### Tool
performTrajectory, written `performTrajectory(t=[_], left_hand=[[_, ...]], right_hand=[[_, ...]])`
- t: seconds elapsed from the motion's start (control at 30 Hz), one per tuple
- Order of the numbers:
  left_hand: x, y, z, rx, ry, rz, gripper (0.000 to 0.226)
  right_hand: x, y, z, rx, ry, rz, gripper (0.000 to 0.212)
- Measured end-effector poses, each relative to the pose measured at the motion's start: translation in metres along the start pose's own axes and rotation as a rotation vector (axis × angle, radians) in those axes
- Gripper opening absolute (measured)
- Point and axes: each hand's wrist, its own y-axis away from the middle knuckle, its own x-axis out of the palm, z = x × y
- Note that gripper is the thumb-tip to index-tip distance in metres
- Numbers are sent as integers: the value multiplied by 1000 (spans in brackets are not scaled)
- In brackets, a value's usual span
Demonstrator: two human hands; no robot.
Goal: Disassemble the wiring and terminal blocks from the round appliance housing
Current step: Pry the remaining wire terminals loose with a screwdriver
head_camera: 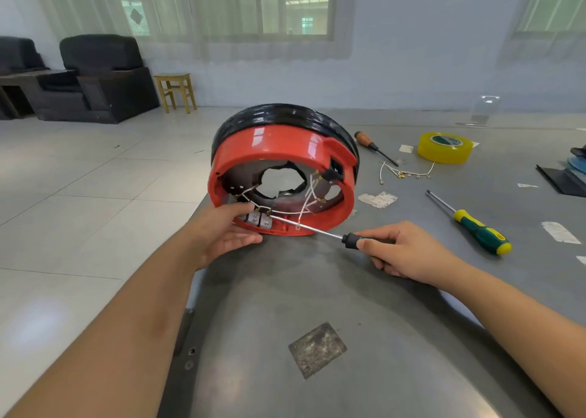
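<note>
Red round housing (282,176) is tipped on edge on the metal table (364,306), steadied at its lower rim by the left hand (226,232), fingers loosely curved round it. Screwdriver (317,231) is gripped in the right hand (402,252), tip at the terminal blocks (258,220). Tip should be seated squarely, pressure kept axial, white wires (285,211) kept clear.

The round red plastic housing with a black outer band (282,151) stood tilted on its edge on the table, open side toward the camera. Thin white wires with brass terminals (287,211) crossed its interior, leading to grey metal terminal blocks (258,220) on the lower rim.
</note>
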Motion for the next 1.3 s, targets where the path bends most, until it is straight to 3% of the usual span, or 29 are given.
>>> performTrajectory(t=[0.3, 0.77, 0.93, 1.13, 1.3], left_hand=[[9, -8, 10, 119, -1, -121, 24], [16, -23, 15, 225, 134, -183, 72], [22, -29, 22, 308, 58, -265, 63], [23, -36, 27, 318, 21, -330, 67], [21, -39, 28, 296, 79, -250, 59]], right_hand=[[-3, -13, 4, 85, -81, 74, 18], [-15, -33, 5, 156, -120, 67, 15], [-21, -29, 1, 158, -190, 87, 18], [-30, -26, 0, 143, -129, 68, 26], [-41, -23, 5, 72, -183, -13, 23]])
